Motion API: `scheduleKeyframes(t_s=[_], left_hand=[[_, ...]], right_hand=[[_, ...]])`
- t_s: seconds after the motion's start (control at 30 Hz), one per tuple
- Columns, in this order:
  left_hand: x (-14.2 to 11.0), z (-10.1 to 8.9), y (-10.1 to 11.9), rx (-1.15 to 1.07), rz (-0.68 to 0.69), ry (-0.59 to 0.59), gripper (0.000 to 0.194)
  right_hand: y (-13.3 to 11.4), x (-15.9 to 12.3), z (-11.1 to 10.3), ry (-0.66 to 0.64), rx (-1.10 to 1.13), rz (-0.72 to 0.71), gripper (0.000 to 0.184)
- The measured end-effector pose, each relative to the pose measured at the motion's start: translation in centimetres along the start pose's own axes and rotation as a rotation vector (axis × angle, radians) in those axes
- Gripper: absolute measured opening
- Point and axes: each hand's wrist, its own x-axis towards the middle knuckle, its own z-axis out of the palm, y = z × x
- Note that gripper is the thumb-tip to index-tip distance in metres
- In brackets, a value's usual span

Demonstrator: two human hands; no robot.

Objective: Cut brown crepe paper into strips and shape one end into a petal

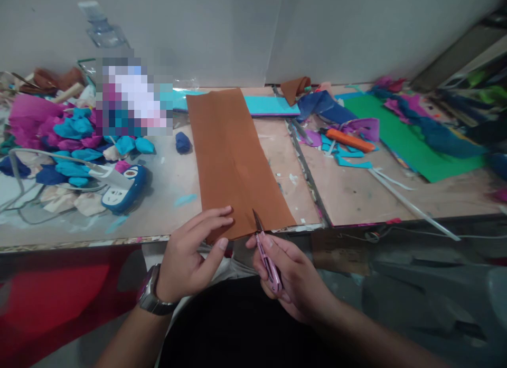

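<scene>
A long brown sheet (229, 151), of paper or felt, lies on the table with its near end at the front edge. My left hand (196, 252) rests over its near left corner, fingers stretched out on the sheet and thumb apart. In my right hand (287, 267) is a pink-handled folding knife (270, 267), fingers wrapped round the handle. Its dark blade points away from me, over the near end of the sheet. Whether the blade touches the sheet I cannot tell.
Crumpled pink and blue paper pieces (75, 128) heap at the left beside a blue-white power strip (125, 191) with a cable. Behind the sheet lies a turquoise strip (273, 105). Rightward are an orange utility knife (348, 140), scraps, a green sheet (415, 141) and a white stick (415, 204).
</scene>
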Motion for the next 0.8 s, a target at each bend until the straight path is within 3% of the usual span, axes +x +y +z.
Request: scheduleKeyframes(t_s=[0.43, 0.8], left_hand=[[-0.09, 0.00, 0.03, 0.009, -0.006, -0.001, 0.034], [-0.10, -0.19, -0.69, 0.059, 0.062, -0.059, 0.040]], right_hand=[[0.24, 0.16, 0.02, 0.004, 0.015, -0.020, 0.034], [-0.04, 0.13, 0.26, 0.046, 0.004, -0.019, 0.041]])
